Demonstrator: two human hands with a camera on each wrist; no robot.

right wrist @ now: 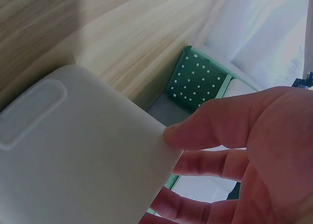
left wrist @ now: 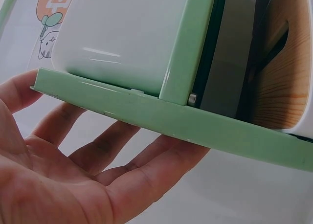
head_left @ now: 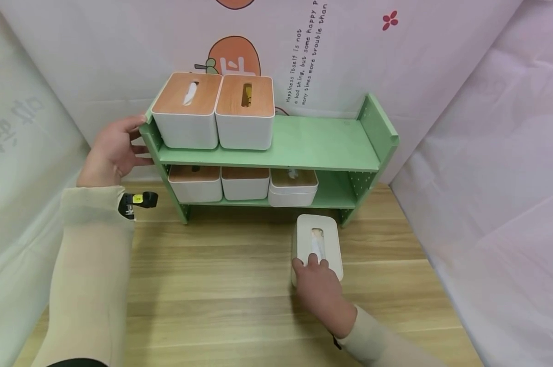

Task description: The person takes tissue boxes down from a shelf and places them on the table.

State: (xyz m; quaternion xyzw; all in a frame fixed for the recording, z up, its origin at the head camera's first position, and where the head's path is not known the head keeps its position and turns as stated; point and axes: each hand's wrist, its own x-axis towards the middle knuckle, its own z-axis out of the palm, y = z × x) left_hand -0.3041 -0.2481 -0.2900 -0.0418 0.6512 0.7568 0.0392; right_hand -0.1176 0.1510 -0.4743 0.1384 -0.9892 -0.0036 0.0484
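A white tissue box (head_left: 333,237) with a slotted white lid and some tissue in its opening is near the right front of the green two-tier shelf (head_left: 322,140). My right hand (head_left: 320,288) grips its near end. In the right wrist view the thumb (right wrist: 195,126) presses one edge of the box (right wrist: 93,150), with fingers round the other side. At the shelf's left side panel, my left hand (head_left: 116,150) rests with fairly straight fingers (left wrist: 156,172) against the outer face, and one digit touches the panel's top end.
Two tissue boxes with wooden lids (head_left: 186,94) stand at the left of the upper tier. Below, three more white boxes (head_left: 245,184) fill the lower tier's left and middle. White printed cloth (head_left: 331,56) hangs behind and at both sides of the wooden tabletop (head_left: 212,285).
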